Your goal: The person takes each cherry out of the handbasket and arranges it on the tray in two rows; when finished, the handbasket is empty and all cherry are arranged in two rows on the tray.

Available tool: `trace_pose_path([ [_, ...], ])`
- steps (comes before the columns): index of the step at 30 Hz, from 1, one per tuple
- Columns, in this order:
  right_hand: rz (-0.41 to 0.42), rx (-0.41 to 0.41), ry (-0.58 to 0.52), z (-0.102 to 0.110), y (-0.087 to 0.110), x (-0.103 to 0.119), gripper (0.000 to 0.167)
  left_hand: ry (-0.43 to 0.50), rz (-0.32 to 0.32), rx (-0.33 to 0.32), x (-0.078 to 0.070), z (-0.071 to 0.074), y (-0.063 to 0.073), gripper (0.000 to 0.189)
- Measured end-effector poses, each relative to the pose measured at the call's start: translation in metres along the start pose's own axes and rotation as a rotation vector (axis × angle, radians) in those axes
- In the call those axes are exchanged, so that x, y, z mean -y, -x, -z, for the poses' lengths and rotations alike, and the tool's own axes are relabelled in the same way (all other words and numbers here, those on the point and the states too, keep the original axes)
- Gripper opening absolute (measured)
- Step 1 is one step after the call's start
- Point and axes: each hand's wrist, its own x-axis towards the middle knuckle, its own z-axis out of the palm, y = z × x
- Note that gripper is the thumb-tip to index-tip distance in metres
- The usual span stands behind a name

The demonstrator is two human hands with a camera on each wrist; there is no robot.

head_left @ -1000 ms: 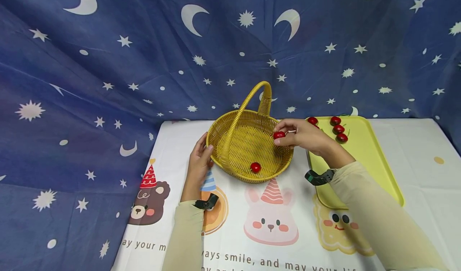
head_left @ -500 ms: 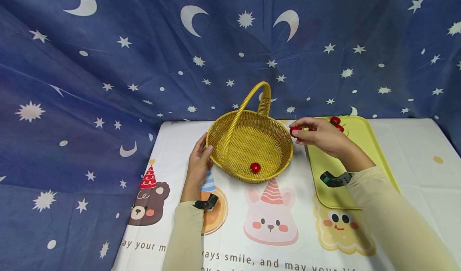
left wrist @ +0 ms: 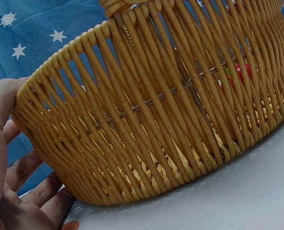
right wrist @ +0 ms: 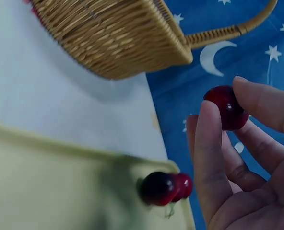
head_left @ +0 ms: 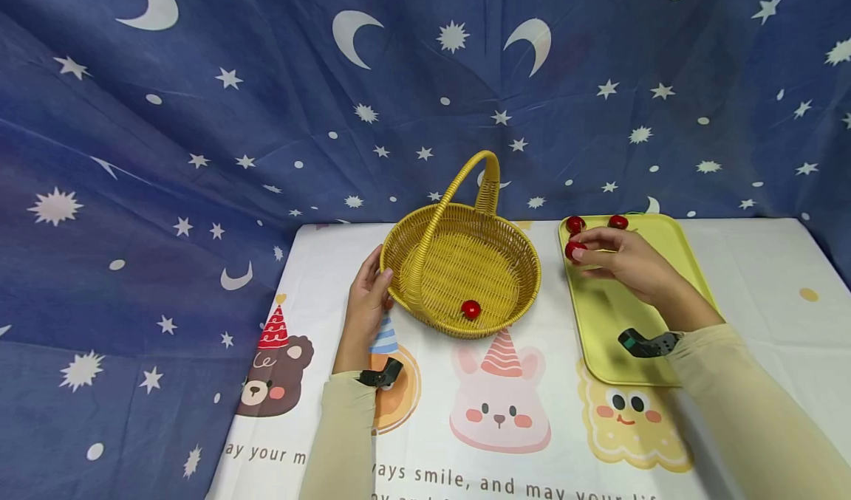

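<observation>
My left hand [head_left: 366,300] holds the left side of a yellow wicker basket [head_left: 528,267], thumb at the rim and fingers along the outer wall, as the left wrist view shows. One red cherry [head_left: 471,309] lies inside, near the front. My right hand [head_left: 621,264] pinches another cherry [right wrist: 226,106] between thumb and fingertips, above the left edge of a yellow tray [head_left: 618,352]. Two more cherries sit toward the tray's back: one in the left corner [head_left: 575,224], one farther right [head_left: 618,221]. The hand covers part of the tray behind it.
The basket's tall handle [head_left: 432,241] arches over it. A white tablecloth [head_left: 412,459] with cartoon animals and lettering lies under everything. Behind the table hangs a blue curtain [head_left: 412,57] printed with moons and stars.
My right hand has moved right from the basket's right rim to over the tray, still pinching a cherry. The left hand and basket have stayed in place.
</observation>
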Motion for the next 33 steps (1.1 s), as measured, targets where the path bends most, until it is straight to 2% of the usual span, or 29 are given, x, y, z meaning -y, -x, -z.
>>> trace_pose_path([
  [5, -0.03, -0.048, 0.02, 0.005, 0.003, -0.012, 0.053, 0.0, 0.008, -0.001, 0.001, 0.001, -0.001, 0.054],
  [10, -0.067, -0.084, 0.097, 0.009, 0.005, -0.021, 0.055, -0.01, 0.014, -0.008, 0.001, 0.002, -0.001, 0.055],
  [17, -0.081, -0.097, 0.089, 0.012, 0.004, -0.036, 0.053, -0.011, 0.022, -0.004, 0.001, 0.002, -0.001, 0.055],
  [24, -0.116, -0.146, 0.161, 0.013, 0.003, -0.046, 0.058, 0.007, -0.005, 0.006, 0.002, 0.002, -0.002, 0.06],
  [29, -0.166, -0.162, 0.147, 0.012, 0.004, -0.049, 0.06, 0.014, -0.006, 0.007, 0.002, 0.002, -0.002, 0.058],
  [33, -0.169, -0.162, 0.109, 0.011, 0.006, -0.051, 0.06, 0.008, 0.007, 0.001, 0.003, 0.002, -0.002, 0.056],
])
